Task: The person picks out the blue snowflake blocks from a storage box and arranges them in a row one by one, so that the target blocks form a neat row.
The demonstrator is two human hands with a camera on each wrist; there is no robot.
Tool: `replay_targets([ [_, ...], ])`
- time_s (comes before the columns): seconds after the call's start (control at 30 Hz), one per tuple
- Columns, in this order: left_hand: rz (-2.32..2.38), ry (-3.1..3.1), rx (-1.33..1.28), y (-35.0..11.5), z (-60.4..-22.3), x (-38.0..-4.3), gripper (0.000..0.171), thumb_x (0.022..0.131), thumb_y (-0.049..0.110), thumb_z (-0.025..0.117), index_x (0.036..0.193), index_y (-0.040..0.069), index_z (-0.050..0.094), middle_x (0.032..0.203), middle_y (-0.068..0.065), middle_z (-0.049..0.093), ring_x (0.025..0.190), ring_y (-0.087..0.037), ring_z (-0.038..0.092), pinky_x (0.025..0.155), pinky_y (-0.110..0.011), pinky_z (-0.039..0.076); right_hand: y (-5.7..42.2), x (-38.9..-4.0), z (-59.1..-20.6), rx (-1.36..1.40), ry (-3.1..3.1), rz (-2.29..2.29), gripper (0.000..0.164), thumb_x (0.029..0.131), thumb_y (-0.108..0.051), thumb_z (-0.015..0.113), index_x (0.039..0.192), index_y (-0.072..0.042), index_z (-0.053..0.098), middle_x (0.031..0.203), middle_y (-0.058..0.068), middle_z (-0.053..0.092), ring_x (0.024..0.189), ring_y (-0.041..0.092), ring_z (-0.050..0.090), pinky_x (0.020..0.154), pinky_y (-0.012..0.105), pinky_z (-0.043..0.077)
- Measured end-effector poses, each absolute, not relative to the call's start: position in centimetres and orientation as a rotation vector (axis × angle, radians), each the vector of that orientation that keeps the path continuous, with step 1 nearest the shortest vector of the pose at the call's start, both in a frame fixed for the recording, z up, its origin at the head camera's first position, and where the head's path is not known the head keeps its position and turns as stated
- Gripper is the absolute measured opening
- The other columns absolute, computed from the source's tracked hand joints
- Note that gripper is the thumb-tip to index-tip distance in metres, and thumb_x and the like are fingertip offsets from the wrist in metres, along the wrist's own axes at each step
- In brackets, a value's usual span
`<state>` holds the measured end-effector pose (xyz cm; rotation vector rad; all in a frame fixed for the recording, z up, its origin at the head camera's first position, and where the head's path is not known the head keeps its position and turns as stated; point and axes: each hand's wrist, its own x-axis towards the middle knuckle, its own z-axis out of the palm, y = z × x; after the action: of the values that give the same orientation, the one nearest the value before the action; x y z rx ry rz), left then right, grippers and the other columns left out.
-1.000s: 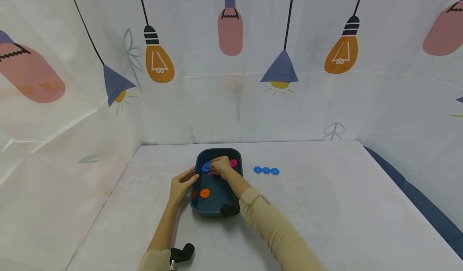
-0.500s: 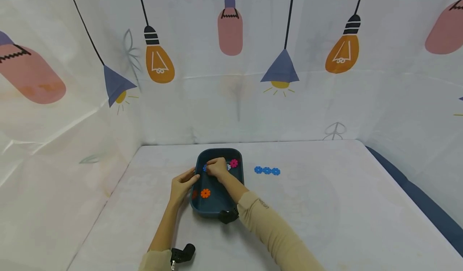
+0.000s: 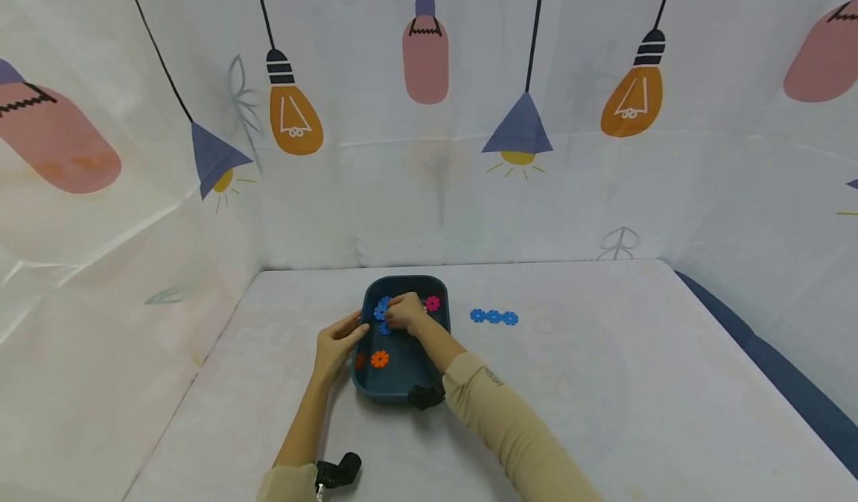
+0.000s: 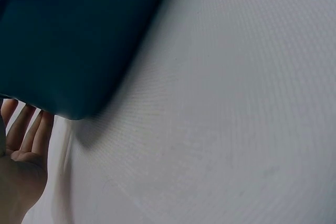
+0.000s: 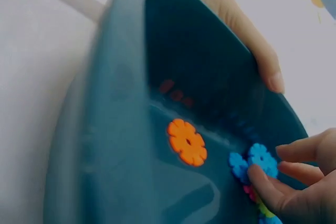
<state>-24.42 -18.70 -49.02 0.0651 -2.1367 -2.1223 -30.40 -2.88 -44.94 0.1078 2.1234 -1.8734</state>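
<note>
Head view: right hand partly covers the blue flower-shaped pieces; whether it grips one, can't tell. Sleeves run off the lower edge. Right wrist view: dark teal tray cut off at bottom, near wall blurred. Left wrist view: left hand cropped at left, fingertips hidden behind the tray.

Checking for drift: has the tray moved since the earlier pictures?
No: in the head view, the tray shows no clear shift in any direction against the white table.
</note>
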Motion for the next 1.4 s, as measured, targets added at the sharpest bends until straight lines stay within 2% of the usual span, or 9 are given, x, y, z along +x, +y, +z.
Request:
replay_targets([
  [0.27,-2.123,-2.143,0.074,-18.7,-49.0,-24.4,0.046,0.084,0.013,0.071,0.127,0.000,0.058,0.126,-0.020,0.057,0.094,-0.001,0.063,0.079,-0.020,0.052,-3.6,-30.2,-45.7,0.124,1.983,-1.944,0.036,0.084,0.008,0.061,0.120,0.012,0.057,0.109,0.027,0.064,0.095,0.033,0.066,0.079,0.035,0.055],
  [0.53,-2.149,-2.138,0.064,-18.8,-48.9,-24.3,0.045,0.086,0.013,0.070,0.128,0.001,0.058,0.127,-0.019,0.056,0.095,-0.002,0.063,0.079,-0.019,0.052,-4.3,-29.9,-45.7,0.094,2.000,-1.898,0.030,0.085,0.002,0.064,0.114,0.010,0.063,0.104,0.021,0.066,0.090,0.027,0.068,0.076,0.030,0.056],
  [0.8,-2.118,-2.167,0.078,-18.7,-48.8,-24.2,0.046,0.086,0.017,0.070,0.129,0.004,0.058,0.128,-0.017,0.056,0.103,-0.010,0.061,0.080,-0.019,0.051,-4.5,-29.7,-45.5,0.096,1.928,-1.897,0.030,0.088,-0.004,0.064,0.114,0.012,0.061,0.113,0.021,0.062,0.100,0.027,0.064,0.082,0.030,0.054],
  [0.93,-2.096,-2.175,0.083,-18.7,-49.0,-24.4,0.046,0.085,0.016,0.070,0.128,0.004,0.059,0.127,-0.017,0.058,0.100,-0.007,0.062,0.079,-0.019,0.052,-4.3,-29.8,-45.6,0.157,1.910,-1.947,0.027,0.085,0.005,0.062,0.112,0.013,0.061,0.103,0.019,0.063,0.088,0.023,0.066,0.078,0.030,0.055],
  [1.1,-2.085,-2.157,0.085,-18.6,-49.0,-24.4,0.043,0.085,0.012,0.070,0.125,0.001,0.060,0.124,-0.019,0.059,0.094,-0.002,0.063,0.077,-0.019,0.052,-3.5,-29.7,-45.3,0.272,1.934,-2.032,0.024,0.082,0.012,0.059,0.106,0.012,0.063,0.089,0.017,0.064,0.069,0.019,0.066,0.064,0.026,0.056],
  [1.23,-2.074,-2.156,0.087,-18.5,-48.9,-24.4,0.044,0.084,0.012,0.071,0.125,0.001,0.060,0.124,-0.019,0.059,0.095,-0.003,0.063,0.077,-0.020,0.052,-2.7,-29.9,-45.0,0.262,1.943,-2.047,0.023,0.083,0.009,0.062,0.106,0.012,0.064,0.089,0.018,0.067,0.066,0.017,0.067,0.062,0.024,0.056],
  [1.4,-2.072,-2.164,0.099,-18.6,-48.9,-24.4,0.044,0.084,0.013,0.071,0.125,0.002,0.060,0.125,-0.018,0.059,0.096,-0.004,0.063,0.078,-0.019,0.052,-1.6,-30.0,-44.7,0.222,1.897,-2.054,0.022,0.083,0.010,0.063,0.105,0.013,0.064,0.084,0.016,0.066,0.068,0.019,0.067,0.068,0.030,0.057],
])
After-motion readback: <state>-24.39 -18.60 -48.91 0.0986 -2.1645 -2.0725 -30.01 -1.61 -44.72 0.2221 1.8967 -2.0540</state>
